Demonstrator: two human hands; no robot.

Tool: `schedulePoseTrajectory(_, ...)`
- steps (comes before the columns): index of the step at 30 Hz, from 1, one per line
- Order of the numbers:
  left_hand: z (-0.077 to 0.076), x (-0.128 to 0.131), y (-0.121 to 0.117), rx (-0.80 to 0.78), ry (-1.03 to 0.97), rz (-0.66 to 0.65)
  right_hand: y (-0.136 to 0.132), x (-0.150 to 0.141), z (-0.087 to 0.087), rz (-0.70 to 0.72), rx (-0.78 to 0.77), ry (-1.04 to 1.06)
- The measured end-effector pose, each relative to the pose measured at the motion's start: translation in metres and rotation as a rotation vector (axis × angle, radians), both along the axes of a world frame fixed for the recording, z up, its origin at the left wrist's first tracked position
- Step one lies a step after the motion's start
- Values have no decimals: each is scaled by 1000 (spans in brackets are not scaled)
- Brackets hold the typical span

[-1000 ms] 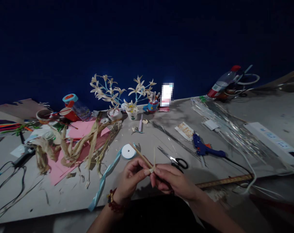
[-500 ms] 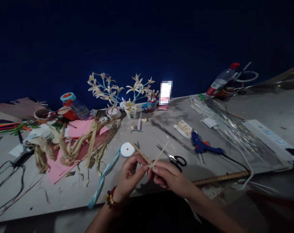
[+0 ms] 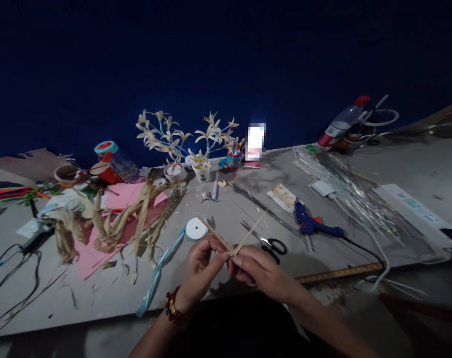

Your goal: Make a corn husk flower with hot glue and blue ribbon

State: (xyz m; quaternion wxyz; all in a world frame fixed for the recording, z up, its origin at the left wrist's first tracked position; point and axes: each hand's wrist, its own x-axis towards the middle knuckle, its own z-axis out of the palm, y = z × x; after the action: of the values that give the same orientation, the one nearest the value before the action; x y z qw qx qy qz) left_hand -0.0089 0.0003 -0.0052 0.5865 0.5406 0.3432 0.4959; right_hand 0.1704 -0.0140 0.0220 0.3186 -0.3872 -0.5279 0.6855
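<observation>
Between my two hands a pale corn husk strip is pinched and bent into a V, its two ends pointing up and away. My left hand closes thumb and finger on the lower left part of it. My right hand pinches the strip close beside, the fingertips nearly touching. Black-handled scissors lie just beyond my right hand. A white spool with light blue ribbon rests past my left hand. The fingers partly hide the bend of the strip.
Dried corn husks lie over pink paper at left. Husk flowers stand in cups at the back. A blue glue gun, wire bundle, power strip and bottle are to the right.
The strip's right arm leans a little further right, and the V has opened slightly. Both hands stay pinched at nearly the same place.
</observation>
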Motion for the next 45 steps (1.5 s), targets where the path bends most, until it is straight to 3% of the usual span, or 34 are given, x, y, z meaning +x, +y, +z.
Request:
schedulePoseTrajectory(9, 1, -2, -2, 40, 64, 21, 0, -6, 8, -25, -1, -98)
schedulePoseTrajectory(20, 3, -4, -2, 39, 63, 9, 1, -3, 5, -10, -73, -1)
schedulePoseTrajectory(24, 2, -3, -2, -50, -27, -23, 2, -4, 3, -4, -101, 62)
schedulePoseTrajectory(32, 0, -4, 0, -41, -98, -71, -1, -4, 1, -20, -449, 385)
schedulePoseTrajectory(38, -2, -4, 2, -15, -127, -101, 1, 4, -1, 190, -623, 604)
schedulePoseTrajectory(41, -4, -3, 3, -33, -136, -102, -2, 4, -2, 187, -562, 573)
schedulePoseTrajectory(45, 0, -4, 5, 15, -42, -50, -9, 1, 1, -33, -141, 134)
